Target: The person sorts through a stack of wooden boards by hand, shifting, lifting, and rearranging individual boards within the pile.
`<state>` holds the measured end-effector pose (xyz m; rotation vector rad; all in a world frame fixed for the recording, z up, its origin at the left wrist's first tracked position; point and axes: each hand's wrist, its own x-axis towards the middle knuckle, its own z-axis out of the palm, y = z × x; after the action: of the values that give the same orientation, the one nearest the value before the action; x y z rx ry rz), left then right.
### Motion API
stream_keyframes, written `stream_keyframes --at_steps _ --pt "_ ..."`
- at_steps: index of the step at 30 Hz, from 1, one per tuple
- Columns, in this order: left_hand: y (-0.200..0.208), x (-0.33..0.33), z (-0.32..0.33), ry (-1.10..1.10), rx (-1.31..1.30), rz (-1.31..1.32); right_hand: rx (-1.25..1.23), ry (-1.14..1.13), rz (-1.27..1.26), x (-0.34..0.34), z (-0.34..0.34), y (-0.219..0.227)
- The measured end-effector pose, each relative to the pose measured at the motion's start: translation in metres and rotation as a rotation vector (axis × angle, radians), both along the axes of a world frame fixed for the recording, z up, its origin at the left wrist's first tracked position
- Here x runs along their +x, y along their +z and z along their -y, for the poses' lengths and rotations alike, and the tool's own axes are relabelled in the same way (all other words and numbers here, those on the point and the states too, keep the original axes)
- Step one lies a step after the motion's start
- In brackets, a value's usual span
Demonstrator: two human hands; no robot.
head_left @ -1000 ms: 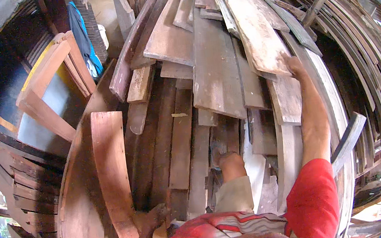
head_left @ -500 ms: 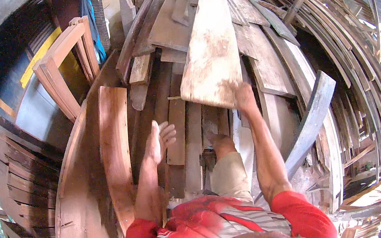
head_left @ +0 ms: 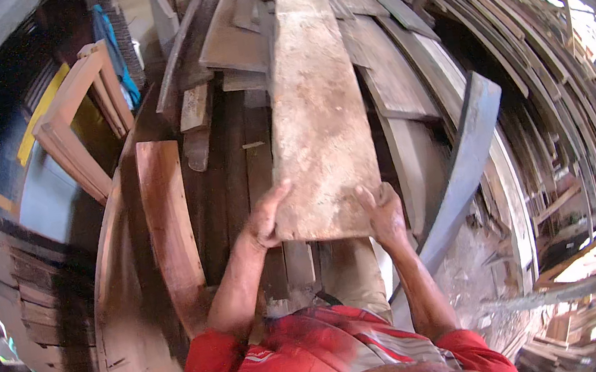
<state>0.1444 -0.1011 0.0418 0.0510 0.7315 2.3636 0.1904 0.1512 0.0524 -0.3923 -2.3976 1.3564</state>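
A long, wide wooden plank [head_left: 320,115], pale with brown stains, runs away from me up the middle of the view. Its near end is between my two hands. On the left edge of that end my left hand [head_left: 270,216] is closed, thumb on top and the other fingers hidden beneath. My right hand [head_left: 384,212] grips the right corner the same way, its thumb pressing on the upper face. The near end hangs in front of my body, above other boards. The plank's far end passes out of view at the top.
Several loose boards [head_left: 397,82] lie under and beside the plank. A reddish board [head_left: 167,218] stands at my left, a curved grey board [head_left: 461,164] at my right. Farther left is a wooden frame [head_left: 71,118]. Long timber stacks [head_left: 532,80] line the right side.
The plank's near end has come toward me. My left hand, open and off the plank before, now grips its left edge. My right hand keeps hold of the right corner.
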Motion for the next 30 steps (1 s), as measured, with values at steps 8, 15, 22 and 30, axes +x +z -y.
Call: stream_keyframes --at_steps 8,15,22,30 --pt "0.053 0.008 0.114 0.214 -0.448 -0.148 -0.517 0.288 0.130 0.021 0.106 0.025" --pt "0.012 0.056 0.076 0.178 -0.518 -0.062 -0.612 0.127 0.183 0.063 0.083 0.027" --pt "-0.108 0.091 -0.091 0.054 -0.341 -0.084 0.054 -0.042 0.206 0.083 -0.074 0.001" --pt "-0.053 0.101 -0.121 -0.078 -0.253 -0.268 -0.039 -0.035 0.082 0.077 -0.127 0.046"
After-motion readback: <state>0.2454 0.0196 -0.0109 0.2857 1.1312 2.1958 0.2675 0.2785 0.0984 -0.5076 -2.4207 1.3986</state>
